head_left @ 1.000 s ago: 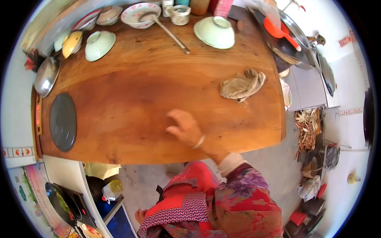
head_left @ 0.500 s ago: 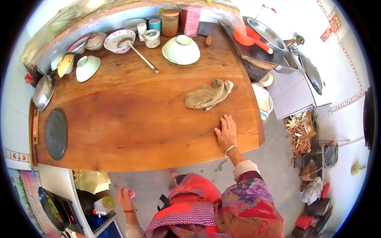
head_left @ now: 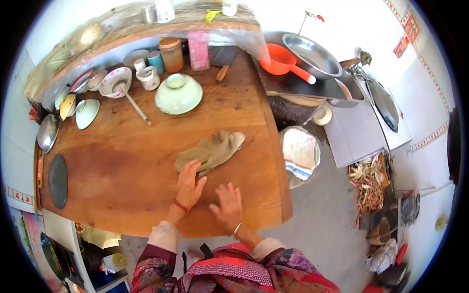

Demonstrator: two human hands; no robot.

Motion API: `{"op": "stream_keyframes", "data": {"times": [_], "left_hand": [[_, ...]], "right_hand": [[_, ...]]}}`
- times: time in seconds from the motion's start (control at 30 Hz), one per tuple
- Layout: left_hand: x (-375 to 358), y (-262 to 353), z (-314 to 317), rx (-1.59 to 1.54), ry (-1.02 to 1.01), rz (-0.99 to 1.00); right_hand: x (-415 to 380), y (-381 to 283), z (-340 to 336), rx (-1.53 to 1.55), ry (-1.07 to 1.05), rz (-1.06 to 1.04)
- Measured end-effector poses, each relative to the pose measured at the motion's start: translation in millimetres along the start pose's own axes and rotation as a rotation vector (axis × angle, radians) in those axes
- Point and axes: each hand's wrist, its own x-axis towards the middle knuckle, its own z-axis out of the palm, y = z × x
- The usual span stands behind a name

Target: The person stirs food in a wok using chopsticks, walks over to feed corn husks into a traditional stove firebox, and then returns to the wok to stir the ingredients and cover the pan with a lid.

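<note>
A crumpled brown cloth (head_left: 212,151) lies on the wooden table (head_left: 122,180). My left hand (head_left: 189,186) reaches over the table with its fingers stretched out, the fingertips right at the cloth's near left edge. Slightly blurred, my right hand (head_left: 227,207) is spread with nothing in it, below the cloth and close over the table's front part. A red bracelet circles the left wrist, and a pale bangle the right.
At the back stand an upturned pale green bowl (head_left: 178,95), a patterned bowl (head_left: 116,84) with a ladle, jars and a cleaver (head_left: 223,61). A dark round lid (head_left: 58,181) lies at left. Beyond the right edge are an orange dipper (head_left: 281,61) and a steel basin (head_left: 312,56).
My left hand has risen from beside the body to the cloth. My right hand has moved left off its earlier spot near the table's right edge. The view has shifted right.
</note>
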Motion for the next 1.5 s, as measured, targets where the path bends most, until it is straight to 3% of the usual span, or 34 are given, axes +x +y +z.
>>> {"op": "stream_keyframes", "data": {"times": [0.03,0.07,0.1,0.13,0.2,0.23,0.3,0.33,0.37,0.4,0.47,0.5,0.6,0.67,0.97,1.4,1.5], "left_hand": [[15.1,0.3,27.9,0.008,0.008,-0.002],[29.2,2.1,51.6,0.224,-0.019,-0.068],[39.6,2.3,69.0,0.443,-0.051,-0.136],[44.3,2.5,80.4,0.453,-0.053,-0.144],[51.5,15.7,96.7,0.681,-0.06,-0.214],[54.4,18.7,101.2,0.683,-0.06,-0.225],[55.3,18.2,98.2,0.69,-0.072,-0.227],[57.3,19.9,97.8,0.691,-0.081,-0.24],[59.9,20.7,98.1,0.697,-0.075,-0.249],[60.1,21.3,98.2,0.708,-0.095,-0.255],[61.5,22.3,98.6,0.723,-0.107,-0.268],[62.9,22.4,98.8,0.72,-0.109,-0.266],[65.6,22.1,96.6,0.725,-0.12,-0.272],[66.4,23.6,96.9,0.724,-0.127,-0.277],[65.3,18.9,98.4,0.702,-0.129,-0.296],[63.6,16.9,101.1,0.741,-0.121,-0.277],[66.0,19.8,99.9,0.734,-0.125,-0.264]], "right_hand": [[1.4,6.0,-8.3,0.072,-0.015,-0.023],[1.2,18.2,-14.8,0.084,-0.017,-0.024],[1.7,29.8,-20.1,0.304,-0.08,0.002],[5.8,41.0,-27.0,0.521,-0.145,0.026],[53.0,78.3,-85.4,0.613,-0.041,0.127],[82.8,102.9,-117.3,0.456,0.07,0.138],[144.0,171.1,-149.3,0.595,0.374,0.252],[177.5,207.6,-171.7,0.46,0.443,0.239],[208.0,229.9,-194.2,0.643,0.521,0.39],[234.7,272.9,-193.2,0.627,0.696,0.267],[281.3,324.9,-206.2,0.308,0.735,0.352],[300.3,330.9,-209.8,0.316,0.73,0.345],[335.0,344.5,-207.5,0.579,0.579,0.495],[346.9,352.5,-198.2,1.016,0.433,0.613],[300.9,314.8,-174.6,1.281,0.0,0.8],[205.0,251.6,-179.9,0.82,0.149,0.546],[179.6,261.7,-176.3,0.711,0.196,0.507]]}}
